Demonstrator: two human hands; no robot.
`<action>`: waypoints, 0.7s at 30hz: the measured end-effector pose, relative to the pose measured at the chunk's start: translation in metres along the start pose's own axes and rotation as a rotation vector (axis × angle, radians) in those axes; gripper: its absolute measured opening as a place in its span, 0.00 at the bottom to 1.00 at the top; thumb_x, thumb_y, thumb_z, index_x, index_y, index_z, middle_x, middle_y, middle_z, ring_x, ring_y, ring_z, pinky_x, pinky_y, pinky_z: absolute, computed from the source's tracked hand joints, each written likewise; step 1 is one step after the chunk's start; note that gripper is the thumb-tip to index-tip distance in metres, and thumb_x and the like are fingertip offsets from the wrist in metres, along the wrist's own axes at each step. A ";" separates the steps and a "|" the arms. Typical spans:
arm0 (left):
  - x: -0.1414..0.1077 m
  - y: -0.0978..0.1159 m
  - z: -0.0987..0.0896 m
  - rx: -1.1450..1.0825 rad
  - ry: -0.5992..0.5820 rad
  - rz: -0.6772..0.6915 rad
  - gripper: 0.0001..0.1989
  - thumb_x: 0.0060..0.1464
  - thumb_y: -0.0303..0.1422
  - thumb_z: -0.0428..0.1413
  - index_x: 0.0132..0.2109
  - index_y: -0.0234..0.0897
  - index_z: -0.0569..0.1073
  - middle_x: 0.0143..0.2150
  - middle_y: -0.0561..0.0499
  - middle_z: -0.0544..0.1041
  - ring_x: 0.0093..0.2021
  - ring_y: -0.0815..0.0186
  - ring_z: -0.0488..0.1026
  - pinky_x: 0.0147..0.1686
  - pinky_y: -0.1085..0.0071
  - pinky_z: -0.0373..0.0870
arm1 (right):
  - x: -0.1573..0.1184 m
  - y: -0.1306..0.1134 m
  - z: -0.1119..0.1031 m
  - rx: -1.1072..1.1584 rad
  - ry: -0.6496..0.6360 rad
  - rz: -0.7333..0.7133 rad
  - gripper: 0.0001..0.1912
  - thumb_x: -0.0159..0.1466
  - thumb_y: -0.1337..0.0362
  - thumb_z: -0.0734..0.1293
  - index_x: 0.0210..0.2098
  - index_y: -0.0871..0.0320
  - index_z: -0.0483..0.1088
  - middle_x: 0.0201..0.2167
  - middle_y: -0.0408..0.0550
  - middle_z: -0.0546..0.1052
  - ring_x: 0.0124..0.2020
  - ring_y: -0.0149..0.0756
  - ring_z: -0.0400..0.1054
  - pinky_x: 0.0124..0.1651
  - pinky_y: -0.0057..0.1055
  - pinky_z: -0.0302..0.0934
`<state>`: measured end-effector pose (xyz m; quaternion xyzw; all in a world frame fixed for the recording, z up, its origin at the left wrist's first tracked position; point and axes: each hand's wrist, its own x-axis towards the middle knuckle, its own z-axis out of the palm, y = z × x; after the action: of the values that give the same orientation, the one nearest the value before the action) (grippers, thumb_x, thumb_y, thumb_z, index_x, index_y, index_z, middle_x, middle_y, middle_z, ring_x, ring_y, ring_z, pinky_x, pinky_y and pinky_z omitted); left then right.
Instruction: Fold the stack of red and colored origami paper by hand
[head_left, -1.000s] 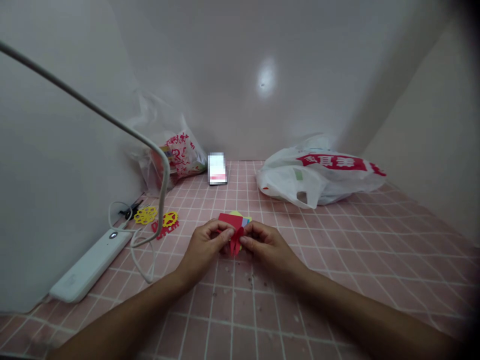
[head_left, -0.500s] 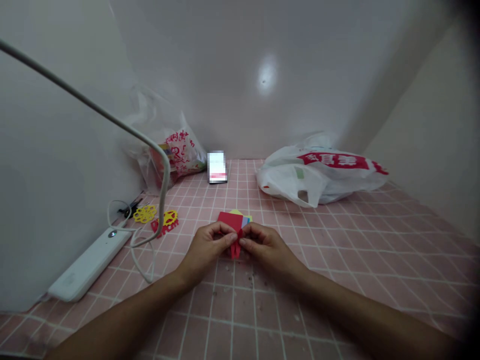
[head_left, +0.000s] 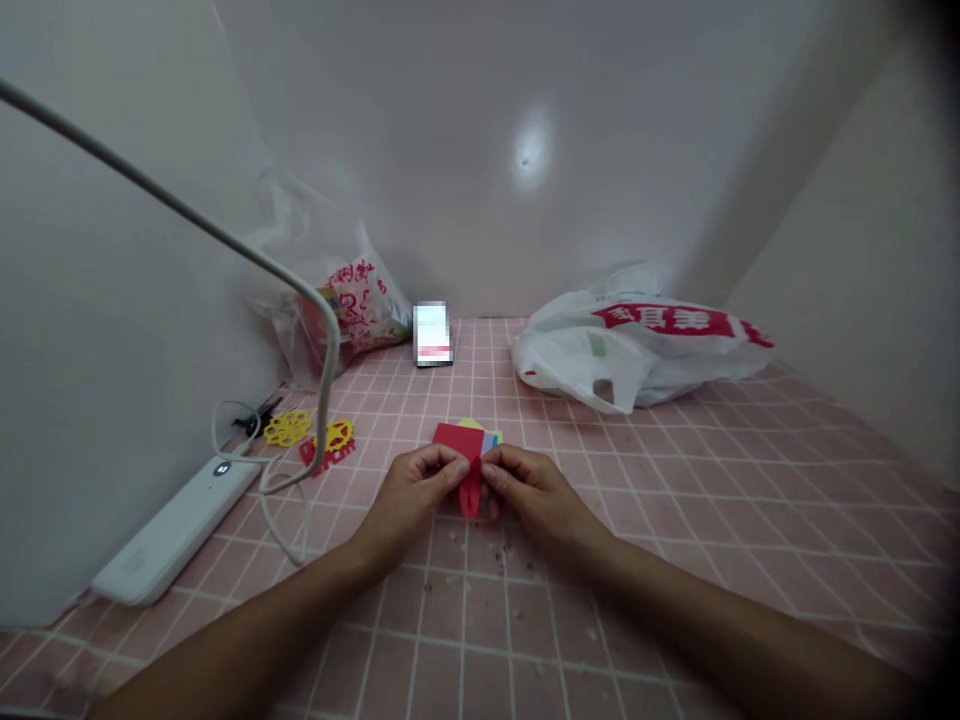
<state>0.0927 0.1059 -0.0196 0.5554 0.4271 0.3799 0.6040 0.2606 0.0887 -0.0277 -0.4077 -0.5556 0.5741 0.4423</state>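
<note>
Between my two hands is a small folded piece of red paper, its narrow end hanging down toward me. My left hand pinches its left side between thumb and fingers. From the other side, my right hand pinches its right edge. Just behind my fingertips lie coloured paper sheets, a red sheet on top, with yellow and blue edges showing at the right. My fingers hide part of the folded paper and the sheets' near edge.
Yellow paper cut-outs and a red cut-out lie left, beside a white power strip and looping cable. A phone leans at the back, between a clear bag and a white plastic bag. Small scraps dot the tiled-pattern surface.
My right fingers have shifted slightly on the folded red paper, and more of its hanging part shows between my hands. The rest is nearly the same.
</note>
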 end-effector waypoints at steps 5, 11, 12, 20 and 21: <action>0.000 0.003 0.001 0.016 -0.011 0.000 0.12 0.53 0.39 0.59 0.29 0.33 0.74 0.26 0.52 0.74 0.27 0.68 0.70 0.33 0.71 0.68 | 0.000 0.000 -0.001 -0.019 0.016 -0.007 0.12 0.64 0.61 0.63 0.25 0.58 0.67 0.20 0.40 0.68 0.23 0.30 0.61 0.30 0.29 0.56; 0.000 0.003 0.001 0.040 0.003 0.002 0.12 0.52 0.38 0.60 0.29 0.33 0.73 0.26 0.52 0.74 0.27 0.70 0.69 0.32 0.73 0.66 | 0.000 0.005 -0.001 -0.052 0.023 -0.015 0.12 0.64 0.61 0.63 0.26 0.58 0.67 0.20 0.40 0.68 0.23 0.30 0.62 0.30 0.28 0.55; 0.001 0.002 0.001 0.046 0.005 0.005 0.12 0.52 0.38 0.60 0.29 0.33 0.73 0.26 0.52 0.73 0.27 0.70 0.68 0.32 0.73 0.65 | 0.000 0.005 -0.001 -0.060 0.024 -0.019 0.12 0.64 0.61 0.63 0.26 0.58 0.67 0.20 0.40 0.68 0.23 0.30 0.62 0.29 0.28 0.55; 0.001 -0.001 0.000 0.125 0.004 0.045 0.11 0.54 0.38 0.58 0.30 0.33 0.73 0.26 0.53 0.72 0.27 0.70 0.67 0.30 0.74 0.64 | -0.001 0.007 -0.003 -0.125 0.030 -0.051 0.11 0.64 0.62 0.63 0.26 0.58 0.67 0.21 0.40 0.67 0.24 0.30 0.61 0.29 0.28 0.54; 0.001 -0.001 0.001 0.147 0.008 0.054 0.11 0.54 0.37 0.57 0.30 0.33 0.73 0.26 0.53 0.72 0.27 0.70 0.67 0.30 0.74 0.64 | -0.001 0.007 -0.004 -0.138 0.033 -0.058 0.11 0.63 0.62 0.63 0.26 0.58 0.67 0.21 0.40 0.67 0.24 0.30 0.61 0.29 0.28 0.54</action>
<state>0.0937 0.1069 -0.0205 0.6079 0.4413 0.3660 0.5493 0.2640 0.0890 -0.0353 -0.4302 -0.5979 0.5147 0.4389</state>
